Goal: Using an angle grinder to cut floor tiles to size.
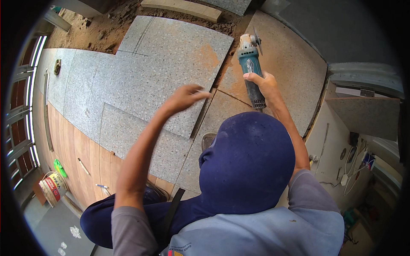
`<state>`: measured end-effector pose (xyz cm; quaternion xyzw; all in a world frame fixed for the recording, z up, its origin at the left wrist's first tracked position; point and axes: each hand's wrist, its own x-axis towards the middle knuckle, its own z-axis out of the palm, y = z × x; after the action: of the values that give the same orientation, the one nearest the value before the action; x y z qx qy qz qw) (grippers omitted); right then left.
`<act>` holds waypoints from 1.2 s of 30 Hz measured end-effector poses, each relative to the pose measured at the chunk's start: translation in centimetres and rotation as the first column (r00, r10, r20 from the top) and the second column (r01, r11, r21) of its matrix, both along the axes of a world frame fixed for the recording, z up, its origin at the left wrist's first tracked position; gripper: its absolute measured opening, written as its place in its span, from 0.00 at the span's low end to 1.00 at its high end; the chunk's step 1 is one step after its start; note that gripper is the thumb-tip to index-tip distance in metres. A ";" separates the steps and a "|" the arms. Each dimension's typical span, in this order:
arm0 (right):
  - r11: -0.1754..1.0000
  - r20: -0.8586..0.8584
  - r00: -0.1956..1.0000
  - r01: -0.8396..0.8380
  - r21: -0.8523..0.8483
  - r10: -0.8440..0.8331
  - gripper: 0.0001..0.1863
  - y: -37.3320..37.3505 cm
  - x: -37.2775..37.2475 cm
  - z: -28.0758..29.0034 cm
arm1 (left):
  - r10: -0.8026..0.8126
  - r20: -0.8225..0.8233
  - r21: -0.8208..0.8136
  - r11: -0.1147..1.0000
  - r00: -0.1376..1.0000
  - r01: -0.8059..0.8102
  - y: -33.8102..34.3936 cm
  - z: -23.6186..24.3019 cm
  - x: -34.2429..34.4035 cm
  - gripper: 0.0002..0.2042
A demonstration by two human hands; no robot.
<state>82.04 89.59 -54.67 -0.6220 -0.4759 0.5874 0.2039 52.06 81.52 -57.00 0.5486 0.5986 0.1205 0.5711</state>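
Note:
My right hand (268, 87) grips the body of a teal and black angle grinder (251, 64), its head and disc pointing away from me. The grinder is above a dusty, reddish-stained slab (290, 68) at the right. My left hand (184, 98) is slightly blurred, its fingers stretched rightward with a pale streak along them; no held thing can be made out. Beneath that hand is a large grey speckled slab (171, 55), its right edge raised beside a dark gap. Dark lines (143, 38) are drawn near its far left corner. My knee (247, 166) covers part of the floor.
Loose soil (94, 32) and a pale beam (183, 8) lie at the far side. Wooden planks (77, 141), pens (83, 166), a green object (60, 168) and a paint bucket (53, 187) are at the left. Cables (350, 166) hang at the right.

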 end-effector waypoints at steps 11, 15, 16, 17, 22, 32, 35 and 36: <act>1.000 -0.686 0.727 -0.014 0.017 0.021 0.36 -0.1 -6.8 6.6 | 0.229 0.752 -0.083 0.963 0.618 -0.255 0.2 6.7 10.5 0.34; 0.989 -0.457 0.884 -0.034 0.145 0.098 0.37 1.6 -7.6 8.2 | 0.283 0.665 0.130 0.867 0.691 -0.480 0.4 7.1 10.4 0.35; 0.973 -0.383 0.923 0.062 0.223 0.029 0.35 2.1 -8.3 8.4 | 0.325 0.633 0.077 0.877 0.703 -0.474 0.2 7.2 10.3 0.39; 0.974 -0.397 0.916 0.034 0.222 0.058 0.35 2.3 -9.0 8.4 | 0.323 0.601 0.160 0.848 0.731 -0.506 0.2 7.3 10.2 0.41; 0.964 -0.429 0.893 0.219 0.151 -0.136 0.36 2.0 -10.1 8.5 | 0.341 0.591 0.117 0.860 0.731 -0.496 -0.4 7.5 9.1 0.37; 0.965 -0.559 0.829 0.131 0.226 0.018 0.41 2.5 -10.6 8.5 | 0.407 0.544 0.069 0.850 0.734 -0.522 -0.2 8.0 8.7 0.34; 0.970 -0.522 0.852 0.112 0.217 0.018 0.41 2.6 -10.8 8.5 | 0.437 0.472 0.106 0.834 0.766 -0.541 0.2 7.8 8.9 0.33; 0.969 -0.479 0.878 0.117 0.216 0.001 0.41 2.6 -10.8 8.5 | 0.431 0.462 0.169 0.815 0.776 -0.554 0.3 7.7 9.0 0.33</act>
<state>71.25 92.16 -46.22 -0.4439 -0.4593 0.6542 0.4050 61.08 81.82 -49.31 0.4126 0.5665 0.4654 0.5405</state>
